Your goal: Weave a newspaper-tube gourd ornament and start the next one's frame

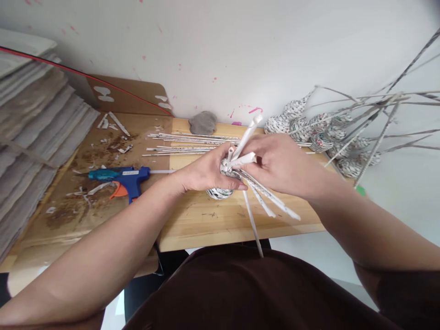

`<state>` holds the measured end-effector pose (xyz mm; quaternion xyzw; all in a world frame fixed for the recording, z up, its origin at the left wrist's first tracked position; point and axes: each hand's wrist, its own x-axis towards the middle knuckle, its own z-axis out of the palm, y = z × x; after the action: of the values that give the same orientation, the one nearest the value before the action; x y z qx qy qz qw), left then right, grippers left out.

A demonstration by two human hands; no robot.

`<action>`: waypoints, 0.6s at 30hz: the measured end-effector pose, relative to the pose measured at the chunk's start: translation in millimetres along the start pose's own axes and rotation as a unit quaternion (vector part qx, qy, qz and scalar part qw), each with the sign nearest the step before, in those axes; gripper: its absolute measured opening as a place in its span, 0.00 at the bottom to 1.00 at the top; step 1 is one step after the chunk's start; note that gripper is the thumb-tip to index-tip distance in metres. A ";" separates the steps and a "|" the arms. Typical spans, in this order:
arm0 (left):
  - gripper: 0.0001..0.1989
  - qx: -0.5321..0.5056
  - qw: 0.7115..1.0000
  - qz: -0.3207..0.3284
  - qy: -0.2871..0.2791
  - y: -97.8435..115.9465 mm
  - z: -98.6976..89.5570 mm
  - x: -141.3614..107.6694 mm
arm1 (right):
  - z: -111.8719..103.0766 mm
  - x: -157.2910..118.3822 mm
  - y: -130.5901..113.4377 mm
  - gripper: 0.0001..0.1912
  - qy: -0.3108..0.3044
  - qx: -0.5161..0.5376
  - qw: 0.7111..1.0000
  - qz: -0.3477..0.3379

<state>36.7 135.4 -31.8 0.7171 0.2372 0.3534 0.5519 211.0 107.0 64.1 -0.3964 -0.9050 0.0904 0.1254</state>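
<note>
A small woven piece of rolled newspaper (220, 193), rounded at its base, is held above the table's front half. My left hand (213, 169) wraps around its narrow neck, thumb toward me. Several white paper tubes (271, 199) fan out from the neck, some pointing up, others slanting down to the right; one long tube hangs toward my lap. My right hand (278, 160) is closed at the neck with its fingers on the paper tubes. Its fingertips are partly hidden behind the tube ends.
Loose newspaper tubes (192, 141) lie behind my hands, near a grey stone-like lump (202, 122). A blue glue gun (132, 178) rests on stained brown cardboard (79, 220) among paper scraps. Stacked newspapers (34, 119) rise at left. Finished woven pieces (321, 137) with long tubes stand at right.
</note>
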 end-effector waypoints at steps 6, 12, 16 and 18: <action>0.26 -0.002 1.000 0.001 -0.009 -0.4 0.1 -0.6 | -4.7 -2.4 -5.1 0.11 -0.035 -0.029 0.998 -0.034; 0.30 0.018 1.000 0.011 -0.001 0.0 0.0 0.3 | -12.3 0.3 -10.9 0.14 -0.066 -0.071 0.995 -0.028; 0.32 0.010 0.999 0.046 -0.015 0.4 -1.2 1.5 | -9.7 -0.1 -11.0 0.10 -0.001 -0.055 0.998 -0.001; 0.30 0.009 0.999 0.038 -0.015 -0.7 -1.4 1.0 | -6.8 -2.3 -9.6 0.10 0.024 -0.035 0.999 -0.004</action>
<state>36.3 137.2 -32.0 0.7358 0.2049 0.3611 0.5350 207.9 99.3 72.7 -0.3992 -0.9057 0.0488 0.1338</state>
